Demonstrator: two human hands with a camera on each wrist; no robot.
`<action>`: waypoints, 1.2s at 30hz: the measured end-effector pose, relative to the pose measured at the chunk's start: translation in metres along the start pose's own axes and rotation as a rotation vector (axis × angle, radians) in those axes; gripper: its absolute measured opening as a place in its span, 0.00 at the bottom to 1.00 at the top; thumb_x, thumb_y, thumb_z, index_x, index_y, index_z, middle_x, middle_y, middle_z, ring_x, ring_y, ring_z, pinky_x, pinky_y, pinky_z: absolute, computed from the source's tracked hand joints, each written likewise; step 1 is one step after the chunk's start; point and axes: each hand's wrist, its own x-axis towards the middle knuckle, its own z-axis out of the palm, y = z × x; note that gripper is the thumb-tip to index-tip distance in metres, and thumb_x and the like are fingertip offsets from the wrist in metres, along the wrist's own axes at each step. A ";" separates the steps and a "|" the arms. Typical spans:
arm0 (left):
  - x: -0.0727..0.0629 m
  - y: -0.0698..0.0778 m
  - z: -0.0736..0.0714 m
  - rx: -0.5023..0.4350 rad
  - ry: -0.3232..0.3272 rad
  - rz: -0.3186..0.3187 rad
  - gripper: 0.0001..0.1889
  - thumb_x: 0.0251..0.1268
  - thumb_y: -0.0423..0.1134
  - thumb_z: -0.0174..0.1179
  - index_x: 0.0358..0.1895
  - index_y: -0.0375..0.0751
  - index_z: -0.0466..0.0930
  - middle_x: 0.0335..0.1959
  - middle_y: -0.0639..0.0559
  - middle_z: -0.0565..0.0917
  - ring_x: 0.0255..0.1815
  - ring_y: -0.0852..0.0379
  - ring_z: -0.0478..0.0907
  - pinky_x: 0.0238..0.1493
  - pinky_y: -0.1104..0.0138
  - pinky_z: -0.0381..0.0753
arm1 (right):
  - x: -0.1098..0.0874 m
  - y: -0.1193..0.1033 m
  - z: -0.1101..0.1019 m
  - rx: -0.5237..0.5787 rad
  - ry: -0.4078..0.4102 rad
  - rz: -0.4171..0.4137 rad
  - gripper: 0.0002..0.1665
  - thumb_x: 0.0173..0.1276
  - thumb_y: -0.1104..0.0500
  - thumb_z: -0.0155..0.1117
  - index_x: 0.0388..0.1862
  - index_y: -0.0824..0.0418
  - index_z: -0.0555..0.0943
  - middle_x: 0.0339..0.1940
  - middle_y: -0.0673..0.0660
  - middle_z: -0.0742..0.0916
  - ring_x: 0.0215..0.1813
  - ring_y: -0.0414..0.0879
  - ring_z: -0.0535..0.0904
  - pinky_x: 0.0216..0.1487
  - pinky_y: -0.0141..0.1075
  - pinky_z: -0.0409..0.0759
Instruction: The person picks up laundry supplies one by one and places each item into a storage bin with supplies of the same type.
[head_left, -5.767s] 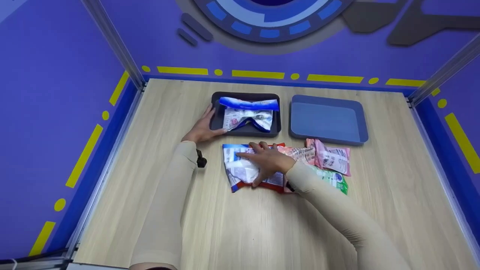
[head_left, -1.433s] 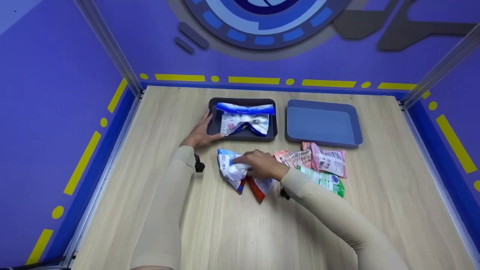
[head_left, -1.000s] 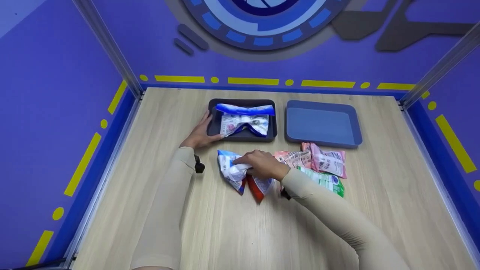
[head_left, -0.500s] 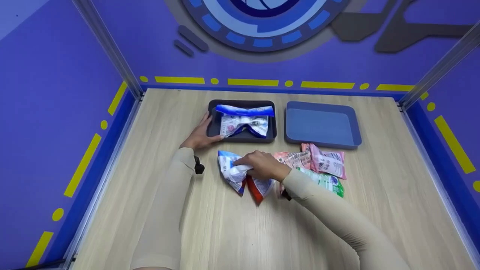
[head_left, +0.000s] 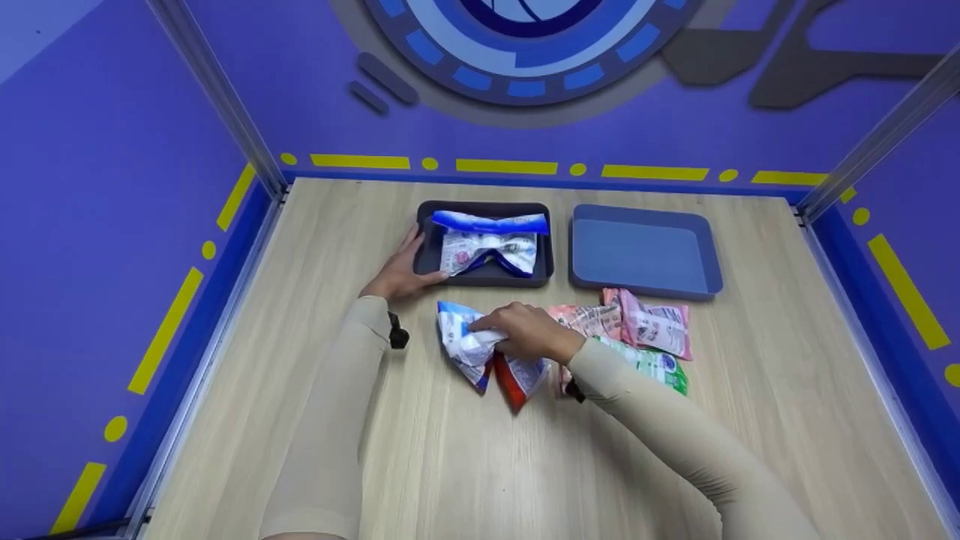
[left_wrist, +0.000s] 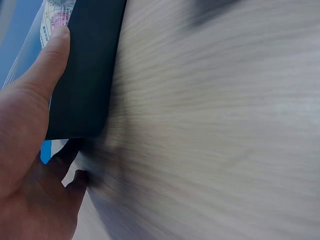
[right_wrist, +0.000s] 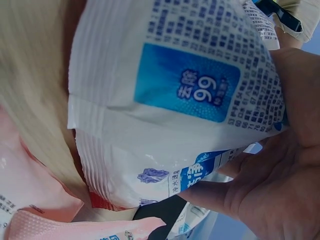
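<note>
In the head view my right hand [head_left: 529, 332] pinches a white, blue and red washing powder bag [head_left: 466, 346] by its bunched middle. The bag's ends flare out on both sides, close over the table. Up close in the right wrist view, the printed bag [right_wrist: 165, 130] fills most of the frame beside the curved fingers. My left hand [head_left: 401, 271] rests against the near left corner of the black tray [head_left: 495, 281], its thumb along the front wall and its fingers spread along the left side. Inside that tray lies a blue and white bag [head_left: 491, 244].
A grey-blue tray [head_left: 645, 251] stands to the right of the black one, with nothing in it. Below it lie a pink bag [head_left: 656, 328], a peach bag [head_left: 585, 319] and a green bag [head_left: 661, 366], partly behind my right arm. Blue panels surround the table [head_left: 450, 472].
Several seconds ago my right hand lay spread over the flat washing powder bag; now it pinches the bag bunched together. Over the last second both hands stay nearly still.
</note>
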 end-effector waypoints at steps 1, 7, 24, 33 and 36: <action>0.000 0.000 0.000 0.000 0.000 -0.001 0.57 0.65 0.60 0.68 0.85 0.40 0.41 0.86 0.53 0.32 0.85 0.49 0.37 0.83 0.55 0.47 | 0.000 0.000 0.000 -0.002 -0.002 0.000 0.30 0.68 0.68 0.67 0.67 0.49 0.83 0.62 0.53 0.87 0.60 0.53 0.84 0.55 0.52 0.85; -0.002 0.002 0.000 -0.022 0.003 -0.014 0.55 0.66 0.58 0.68 0.85 0.41 0.42 0.86 0.53 0.33 0.85 0.47 0.38 0.82 0.53 0.48 | -0.001 -0.001 -0.002 -0.013 -0.016 0.012 0.30 0.69 0.67 0.68 0.68 0.47 0.82 0.62 0.53 0.87 0.61 0.52 0.83 0.57 0.52 0.84; -0.002 0.002 0.000 -0.031 0.018 -0.001 0.54 0.66 0.55 0.69 0.84 0.39 0.44 0.86 0.52 0.34 0.85 0.46 0.38 0.83 0.53 0.47 | -0.002 0.001 -0.005 0.009 -0.001 0.007 0.31 0.69 0.67 0.67 0.69 0.45 0.82 0.62 0.53 0.86 0.63 0.51 0.82 0.62 0.52 0.82; -0.003 0.003 0.000 -0.025 0.013 -0.003 0.54 0.66 0.55 0.69 0.84 0.38 0.44 0.86 0.52 0.34 0.85 0.47 0.37 0.83 0.53 0.46 | -0.003 0.001 -0.007 0.000 0.012 0.004 0.33 0.67 0.68 0.66 0.68 0.45 0.82 0.61 0.54 0.87 0.61 0.52 0.83 0.59 0.52 0.83; -0.002 0.003 0.000 -0.027 0.012 -0.002 0.55 0.66 0.56 0.69 0.84 0.38 0.44 0.86 0.52 0.34 0.85 0.46 0.37 0.83 0.52 0.46 | -0.004 0.001 -0.008 -0.015 0.035 -0.022 0.32 0.65 0.69 0.66 0.67 0.47 0.83 0.60 0.54 0.87 0.59 0.52 0.84 0.56 0.52 0.85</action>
